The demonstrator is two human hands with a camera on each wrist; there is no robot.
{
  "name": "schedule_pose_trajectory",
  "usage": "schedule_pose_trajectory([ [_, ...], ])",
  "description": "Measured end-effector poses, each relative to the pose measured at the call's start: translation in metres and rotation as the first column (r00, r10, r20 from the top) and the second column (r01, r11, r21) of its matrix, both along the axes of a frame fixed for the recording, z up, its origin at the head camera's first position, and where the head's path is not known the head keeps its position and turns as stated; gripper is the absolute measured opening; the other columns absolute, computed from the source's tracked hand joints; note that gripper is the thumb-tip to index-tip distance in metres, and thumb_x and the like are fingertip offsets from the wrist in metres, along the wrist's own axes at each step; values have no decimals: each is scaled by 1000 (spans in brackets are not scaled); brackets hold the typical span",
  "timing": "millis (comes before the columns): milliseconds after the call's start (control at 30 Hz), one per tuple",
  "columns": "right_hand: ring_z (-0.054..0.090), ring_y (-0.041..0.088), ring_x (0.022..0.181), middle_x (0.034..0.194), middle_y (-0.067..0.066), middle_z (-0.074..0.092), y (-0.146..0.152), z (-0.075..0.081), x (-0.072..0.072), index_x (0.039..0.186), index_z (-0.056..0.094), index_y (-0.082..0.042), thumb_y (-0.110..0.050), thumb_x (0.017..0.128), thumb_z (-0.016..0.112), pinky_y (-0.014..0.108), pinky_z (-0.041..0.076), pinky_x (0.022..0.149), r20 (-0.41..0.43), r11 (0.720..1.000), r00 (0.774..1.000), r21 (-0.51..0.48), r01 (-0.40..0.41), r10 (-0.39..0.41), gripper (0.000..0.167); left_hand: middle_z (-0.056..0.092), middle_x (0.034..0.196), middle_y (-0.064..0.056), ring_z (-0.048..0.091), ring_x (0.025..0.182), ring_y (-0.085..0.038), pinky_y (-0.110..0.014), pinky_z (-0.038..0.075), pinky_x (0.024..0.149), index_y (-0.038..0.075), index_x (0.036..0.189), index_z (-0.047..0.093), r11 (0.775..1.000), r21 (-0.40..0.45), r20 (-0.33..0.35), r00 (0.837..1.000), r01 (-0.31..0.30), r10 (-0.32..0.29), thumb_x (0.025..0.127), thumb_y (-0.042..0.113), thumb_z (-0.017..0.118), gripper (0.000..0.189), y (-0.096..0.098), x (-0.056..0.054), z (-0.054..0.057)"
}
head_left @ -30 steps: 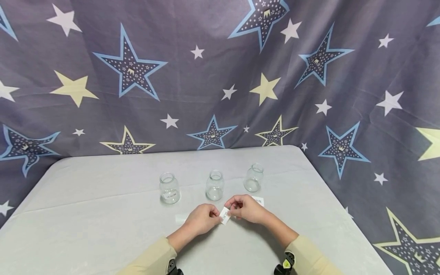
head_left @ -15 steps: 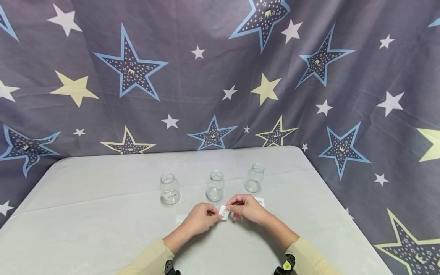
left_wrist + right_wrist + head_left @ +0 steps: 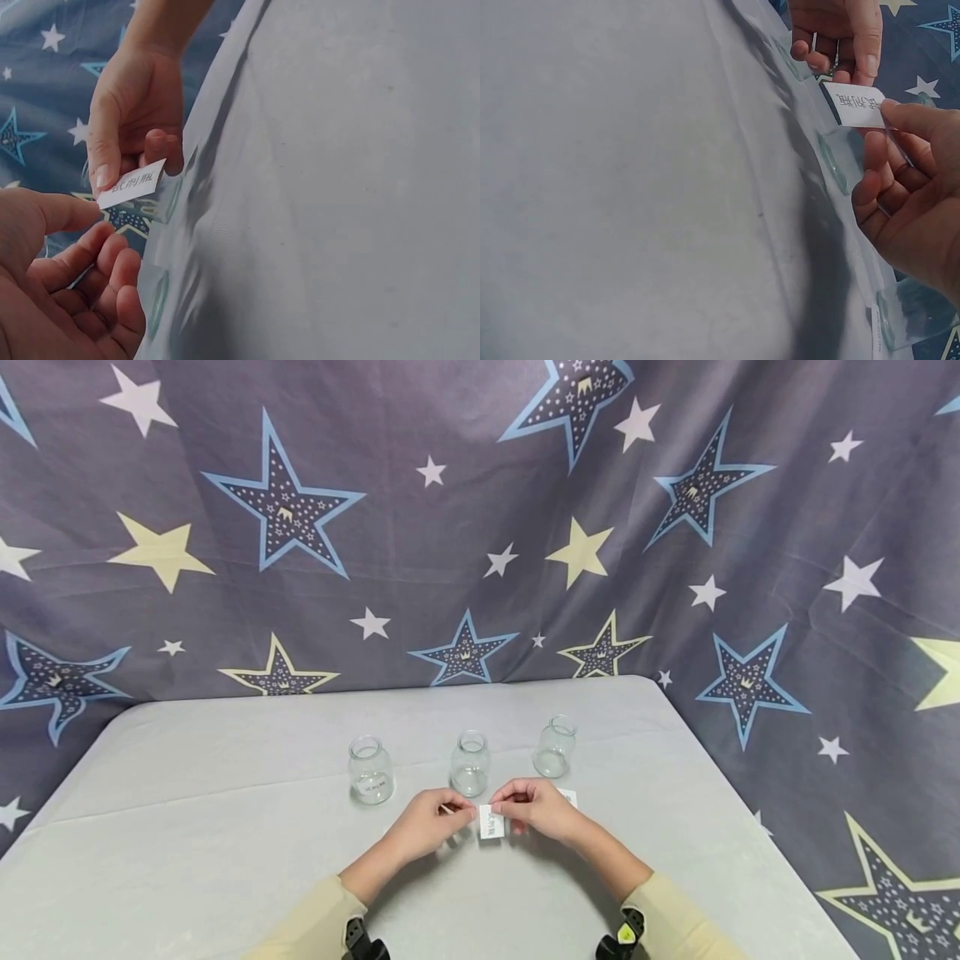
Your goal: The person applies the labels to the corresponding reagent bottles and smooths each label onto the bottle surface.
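Observation:
My right hand pinches a small white label by its upper edge, between thumb and forefinger. Dark printed characters run across the label in the right wrist view. Just left of it is my left hand, its thumb tip close to the label's corner and a narrow gap showing in the head view. The left fingers are loosely curled with nothing seen held in them. Beyond both hands stand three clear glass jars: a left jar bearing a white label, a middle jar and a right jar.
Another white printed label lies on the table behind my right hand, partly covered by it. A pale cloth covers the table. Behind the table hangs a dark curtain with stars.
My left fingers have come off the label and moved slightly left and away. The right hand keeps its pinch, and the label has turned more upright. The jars have not moved.

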State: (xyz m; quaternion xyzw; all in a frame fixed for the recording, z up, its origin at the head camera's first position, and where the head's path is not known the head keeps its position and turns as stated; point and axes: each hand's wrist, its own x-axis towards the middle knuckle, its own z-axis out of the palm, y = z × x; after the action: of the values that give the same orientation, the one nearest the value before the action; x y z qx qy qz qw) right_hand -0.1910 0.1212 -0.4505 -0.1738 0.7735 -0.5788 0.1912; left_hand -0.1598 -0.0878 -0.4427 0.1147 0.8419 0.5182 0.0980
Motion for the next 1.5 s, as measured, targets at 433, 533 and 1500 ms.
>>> schedule_pose_trajectory([
  [433,47,11,54,74,4,61,-2,3,1,97,64,5,-10,88,62,23,42,49,-25,998,998,32,-55,56,18,65,83,-4,54,64,-9,-22,46,57,6,90,68,999,-15,-38,998,52,-53,85,18,62,14,-1,0,-1],
  [533,47,10,54,75,4,61,-2,4,1,97,64,6,-10,88,61,24,42,49,-37,997,997,37,-62,64,18,65,83,-3,54,64,-9,-23,46,57,6,88,68,998,-10,-34,998,57,-57,85,19,62,14,-1,-1,0],
  [1500,44,5,59,72,1,57,-13,6,9,86,62,-10,-18,79,74,18,38,54,-339,973,936,166,161,-97,16,63,71,-1,52,59,-13,-26,44,50,9,85,71,997,41,1,997,-73,73,80,18,66,12,1,1,0],
])
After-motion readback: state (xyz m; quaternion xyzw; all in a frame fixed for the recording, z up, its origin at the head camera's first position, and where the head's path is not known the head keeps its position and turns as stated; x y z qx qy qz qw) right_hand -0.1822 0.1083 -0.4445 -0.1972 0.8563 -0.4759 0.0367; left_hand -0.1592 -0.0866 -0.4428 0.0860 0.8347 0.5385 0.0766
